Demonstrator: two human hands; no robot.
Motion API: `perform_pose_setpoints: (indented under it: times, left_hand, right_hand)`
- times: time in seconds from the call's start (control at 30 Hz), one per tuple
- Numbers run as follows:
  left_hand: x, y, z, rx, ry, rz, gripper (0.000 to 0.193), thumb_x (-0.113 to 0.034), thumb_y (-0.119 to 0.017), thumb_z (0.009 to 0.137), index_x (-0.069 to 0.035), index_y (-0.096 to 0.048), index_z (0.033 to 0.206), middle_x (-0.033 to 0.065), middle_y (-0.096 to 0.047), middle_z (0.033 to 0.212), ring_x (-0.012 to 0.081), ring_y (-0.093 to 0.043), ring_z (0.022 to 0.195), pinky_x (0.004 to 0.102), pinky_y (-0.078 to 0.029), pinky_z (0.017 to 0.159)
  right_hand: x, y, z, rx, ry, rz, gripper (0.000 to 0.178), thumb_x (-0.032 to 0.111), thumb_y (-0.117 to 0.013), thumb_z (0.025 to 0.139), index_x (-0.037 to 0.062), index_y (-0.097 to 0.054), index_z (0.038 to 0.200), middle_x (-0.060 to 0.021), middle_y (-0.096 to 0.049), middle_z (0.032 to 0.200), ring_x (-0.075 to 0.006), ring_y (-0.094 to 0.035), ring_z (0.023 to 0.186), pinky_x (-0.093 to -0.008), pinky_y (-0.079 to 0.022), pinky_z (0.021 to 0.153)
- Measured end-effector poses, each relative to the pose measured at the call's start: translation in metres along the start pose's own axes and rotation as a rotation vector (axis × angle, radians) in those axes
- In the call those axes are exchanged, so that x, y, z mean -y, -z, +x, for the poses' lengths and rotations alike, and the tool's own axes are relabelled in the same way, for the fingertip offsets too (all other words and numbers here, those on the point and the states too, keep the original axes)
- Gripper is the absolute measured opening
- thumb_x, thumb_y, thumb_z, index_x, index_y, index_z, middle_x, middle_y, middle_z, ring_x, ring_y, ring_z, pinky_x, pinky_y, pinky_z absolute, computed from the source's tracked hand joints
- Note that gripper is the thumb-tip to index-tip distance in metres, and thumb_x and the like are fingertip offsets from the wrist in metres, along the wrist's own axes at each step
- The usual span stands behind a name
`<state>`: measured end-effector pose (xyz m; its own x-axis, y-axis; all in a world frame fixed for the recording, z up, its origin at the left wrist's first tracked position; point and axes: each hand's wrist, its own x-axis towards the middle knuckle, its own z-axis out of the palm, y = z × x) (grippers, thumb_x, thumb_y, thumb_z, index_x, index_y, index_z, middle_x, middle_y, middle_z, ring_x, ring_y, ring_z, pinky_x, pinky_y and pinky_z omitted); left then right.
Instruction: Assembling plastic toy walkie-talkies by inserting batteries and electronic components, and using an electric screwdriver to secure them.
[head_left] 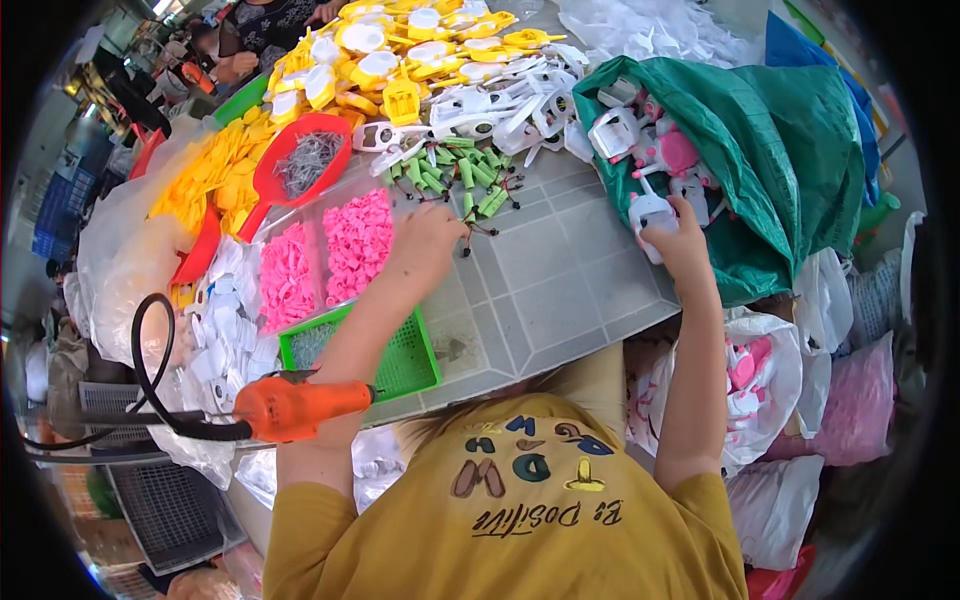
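Observation:
My right hand (682, 240) grips a white plastic casing (652, 214) at the mouth of a green bag (735, 120). Several white and pink plastic pieces (678, 152) lie inside that bag. On the tabletop, my left hand (430, 240) is curled at the near edge of a loose pile of green battery cells (468, 172) with thin dark and red wires. A wire with a small dark connector (467, 248) shows at its fingertips. The back of the hand hides what the fingers pinch, if anything.
Pink pieces (358, 240), a red scoop (268, 190) of clear bits and a green basket (408, 362) stand left. An orange power screwdriver (300, 408) hangs by my left forearm. Yellow and white casings (400, 60) are heaped at the back. A white bag (765, 385) sits below the right edge.

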<state>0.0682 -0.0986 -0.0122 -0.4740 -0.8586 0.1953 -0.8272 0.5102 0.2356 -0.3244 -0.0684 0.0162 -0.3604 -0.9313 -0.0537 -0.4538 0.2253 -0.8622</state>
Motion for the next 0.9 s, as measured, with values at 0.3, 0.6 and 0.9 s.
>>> perform_pose_setpoints:
  times: [0.3,0.6,0.9]
  left_hand:
    - [-0.014,-0.011,0.036,0.003,0.148,0.156,0.016,-0.021,-0.064,0.091,-0.012,-0.076,0.096,0.0079,-0.070,0.106,0.0293,-0.063,0.110,0.0494,-0.047,0.091]
    - [-0.039,-0.009,0.019,-0.170,0.188,-0.281,0.017,-0.018,-0.064,0.095,-0.004,-0.071,0.100,0.0184,-0.070,0.090,0.0405,-0.067,0.090,0.0476,-0.052,0.079]
    - [-0.098,0.003,-0.035,0.141,0.006,-0.742,0.015,-0.008,-0.073,0.090,-0.002,-0.077,0.103,0.0102,-0.068,0.086,0.0224,-0.067,0.080,0.0329,-0.051,0.073]
  right_hand:
    - [-0.027,-0.045,-0.104,0.386,0.132,0.414,0.056,-0.002,-0.070,0.087,0.0141,-0.041,0.132,-0.0091,-0.059,0.122,-0.0172,-0.058,0.112,-0.0298,-0.050,0.092]
    - [-0.018,-0.082,-0.129,0.183,0.494,0.039,0.029,0.002,-0.074,0.083,0.0091,-0.064,0.109,-0.0211,-0.055,0.133,-0.0436,-0.063,0.111,-0.0474,-0.053,0.094]
    - [-0.032,-0.095,-0.138,0.038,0.535,-0.059,0.023,0.006,-0.079,0.080,0.0095,-0.075,0.102,-0.0257,-0.052,0.146,-0.0412,-0.066,0.108,-0.0448,-0.055,0.092]
